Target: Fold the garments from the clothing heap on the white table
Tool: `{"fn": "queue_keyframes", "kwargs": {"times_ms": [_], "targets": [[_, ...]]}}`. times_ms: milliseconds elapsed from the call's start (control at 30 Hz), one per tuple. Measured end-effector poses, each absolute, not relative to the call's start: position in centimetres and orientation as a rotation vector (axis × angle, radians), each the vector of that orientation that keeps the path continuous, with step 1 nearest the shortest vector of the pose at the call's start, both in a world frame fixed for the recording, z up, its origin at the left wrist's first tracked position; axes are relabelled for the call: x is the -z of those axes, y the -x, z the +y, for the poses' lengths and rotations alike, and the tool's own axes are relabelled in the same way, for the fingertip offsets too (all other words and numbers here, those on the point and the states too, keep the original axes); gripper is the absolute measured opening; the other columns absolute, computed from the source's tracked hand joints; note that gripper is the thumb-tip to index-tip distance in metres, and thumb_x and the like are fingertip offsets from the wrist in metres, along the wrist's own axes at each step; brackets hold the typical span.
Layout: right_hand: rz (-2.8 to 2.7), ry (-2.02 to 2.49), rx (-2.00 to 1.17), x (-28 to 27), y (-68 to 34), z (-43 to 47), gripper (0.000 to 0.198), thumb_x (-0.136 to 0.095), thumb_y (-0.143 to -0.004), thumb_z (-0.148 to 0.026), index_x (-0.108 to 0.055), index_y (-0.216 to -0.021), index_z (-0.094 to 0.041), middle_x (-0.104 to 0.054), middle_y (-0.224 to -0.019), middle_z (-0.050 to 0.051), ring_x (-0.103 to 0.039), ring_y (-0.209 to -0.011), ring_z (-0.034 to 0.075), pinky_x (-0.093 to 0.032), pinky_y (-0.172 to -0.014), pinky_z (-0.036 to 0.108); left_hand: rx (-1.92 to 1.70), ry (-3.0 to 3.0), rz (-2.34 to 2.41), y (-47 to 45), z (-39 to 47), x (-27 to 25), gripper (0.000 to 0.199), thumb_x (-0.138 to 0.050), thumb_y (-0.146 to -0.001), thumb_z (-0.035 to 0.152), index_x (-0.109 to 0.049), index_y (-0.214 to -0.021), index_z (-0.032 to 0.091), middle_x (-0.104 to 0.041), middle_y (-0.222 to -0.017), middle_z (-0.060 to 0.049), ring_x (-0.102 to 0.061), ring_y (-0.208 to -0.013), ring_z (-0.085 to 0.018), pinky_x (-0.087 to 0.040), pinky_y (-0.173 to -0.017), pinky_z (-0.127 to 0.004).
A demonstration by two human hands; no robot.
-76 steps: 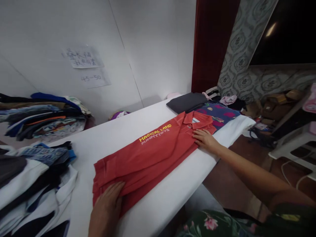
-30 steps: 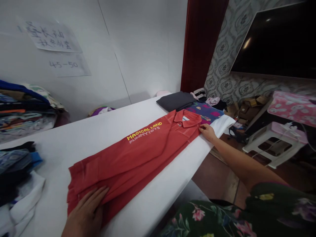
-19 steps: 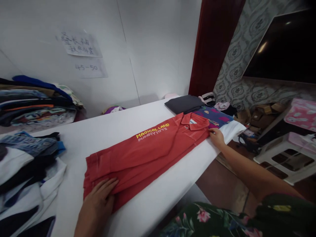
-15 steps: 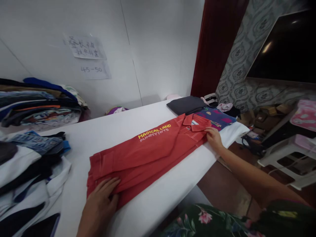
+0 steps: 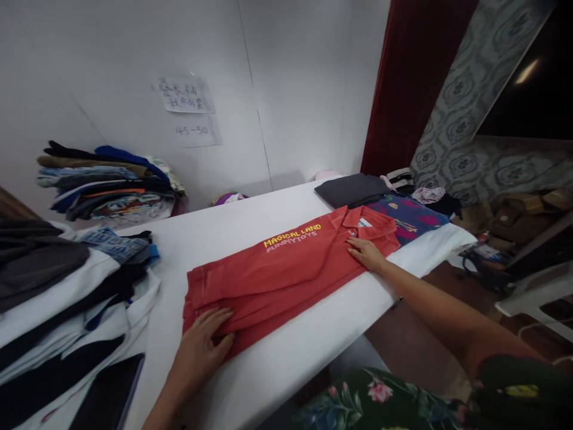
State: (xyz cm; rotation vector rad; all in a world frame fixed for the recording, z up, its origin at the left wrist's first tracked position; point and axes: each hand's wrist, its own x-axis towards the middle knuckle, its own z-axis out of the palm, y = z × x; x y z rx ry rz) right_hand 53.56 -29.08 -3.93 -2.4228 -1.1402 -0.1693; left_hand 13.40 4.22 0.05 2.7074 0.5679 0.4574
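Note:
A red long-sleeved shirt (image 5: 286, 269) with yellow and white lettering lies folded lengthwise on a white-covered table (image 5: 250, 388). Its collar points to the right and its hem to the left. My left hand (image 5: 203, 346) rests on the shirt near the hem, palm down with fingers stretched out. Close to the collar, my right hand (image 5: 367, 254) lies flat on the cloth, its fingers extended. Neither hand grips the fabric.
Folded clothes are stacked (image 5: 116, 185) by the wall, and loose garments (image 5: 58, 298) heap at the left. A dark folded garment (image 5: 351, 190) and a blue patterned garment (image 5: 412, 215) lie beyond the collar. A white stool (image 5: 537, 298) stands right of the table.
My right hand has moved from the collar's edge inward onto the shirt's upper front. My left hand stays near the hem. The camera view has turned a little left.

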Motion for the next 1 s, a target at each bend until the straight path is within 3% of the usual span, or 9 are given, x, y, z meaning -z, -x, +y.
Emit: {"fn": "queue_keyframes", "kwargs": {"times_ms": [133,200,300,467,600,767,867,1000], "targets": [[-1.062,2.297,0.176,3.1,-53.8,-28.1,0.041,-0.050,-0.088,-0.031,-0.062,-0.126,-0.020,-0.064,-0.127,0.009,-0.057,-0.120,0.025,-0.043,-0.104,0.040,-0.162,-2.534,0.772,-13.9,3.4,-4.0,0.061,-0.047,-0.082,0.060,-0.065,-0.123,0.019,-0.068,-0.122,-0.009,-0.066,-0.106,-0.028,-0.053,-0.090,-0.041],[-1.055,2.291,0.218,2.4,-54.1,-26.6,0.042,-0.048,-0.089,-0.027,-0.060,-0.128,-0.021,-0.062,-0.130,0.008,-0.056,-0.121,0.024,-0.042,-0.105,0.040,-0.162,-2.535,0.942,-15.2,3.4,-5.5,0.059,-0.041,-0.086,0.061,-0.065,-0.121,0.019,-0.071,-0.116,-0.009,-0.068,-0.099,-0.029,-0.053,-0.085,-0.041],[-1.053,2.406,0.242,1.5,-54.5,-23.5,0.047,-0.044,-0.091,-0.025,-0.053,-0.136,-0.018,-0.055,-0.138,0.010,-0.050,-0.128,0.022,-0.039,-0.108,0.038,-0.347,-2.669,1.054,-18.3,4.3,-6.3,0.052,-0.040,-0.090,0.054,-0.067,-0.117,0.018,-0.070,-0.116,-0.012,-0.064,-0.107,-0.030,-0.050,-0.091,-0.043],[-1.062,2.535,0.202,2.0,-54.6,-20.4,0.044,-0.049,-0.090,-0.029,-0.056,-0.132,-0.019,-0.051,-0.141,0.013,-0.047,-0.129,0.027,-0.037,-0.107,0.042,-0.488,-2.892,1.037,-22.0,6.4,-4.0,0.047,-0.042,-0.092,0.041,-0.061,-0.125,0.013,-0.054,-0.140,-0.016,-0.046,-0.131,-0.029,-0.036,-0.108,-0.046],[-1.093,2.612,0.185,2.3,-55.1,-20.1,0.038,-0.049,-0.091,-0.029,-0.062,-0.125,-0.019,-0.052,-0.139,0.014,-0.048,-0.127,0.029,-0.038,-0.105,0.043,-0.306,-2.801,1.129,-22.2,7.5,-1.7,0.049,-0.040,-0.093,0.041,-0.056,-0.130,0.014,-0.054,-0.140,-0.016,-0.047,-0.130,-0.030,-0.036,-0.107,-0.050],[-1.156,2.674,0.214,0.9,-57.3,-17.9,0.047,-0.044,-0.092,-0.027,-0.050,-0.138,-0.018,-0.041,-0.149,0.012,-0.035,-0.138,0.028,-0.034,-0.108,0.042,-0.330,-2.634,1.147,-22.0,9.3,-1.1,0.056,-0.040,-0.092,0.050,-0.057,-0.130,0.013,-0.054,-0.140,-0.015,-0.048,-0.131,-0.030,-0.036,-0.108,-0.047],[-1.211,2.703,0.198,0.3,-58.6,-16.1,0.050,-0.043,-0.089,-0.020,-0.048,-0.140,-0.020,-0.049,-0.143,0.011,-0.038,-0.135,0.027,-0.032,-0.107,0.044,-0.300,-2.556,1.190,-22.0,10.3,-1.0,0.060,-0.038,-0.092,0.049,-0.050,-0.137,0.011,-0.050,-0.144,-0.016,-0.045,-0.133,-0.030,-0.035,-0.110,-0.046],[-1.269,2.764,0.167,-0.2,-59.9,-15.1,0.052,-0.050,-0.080,-0.013,-0.058,-0.131,-0.020,-0.060,-0.130,0.014,-0.049,-0.124,0.030,-0.027,-0.107,0.048,-0.296,-2.639,1.211,-22.1,10.4,-0.6,0.057,-0.044,-0.090,0.043,-0.049,-0.139,0.013,-0.053,-0.140,-0.018,-0.046,-0.131,-0.033,-0.037,-0.105,-0.052]]}}
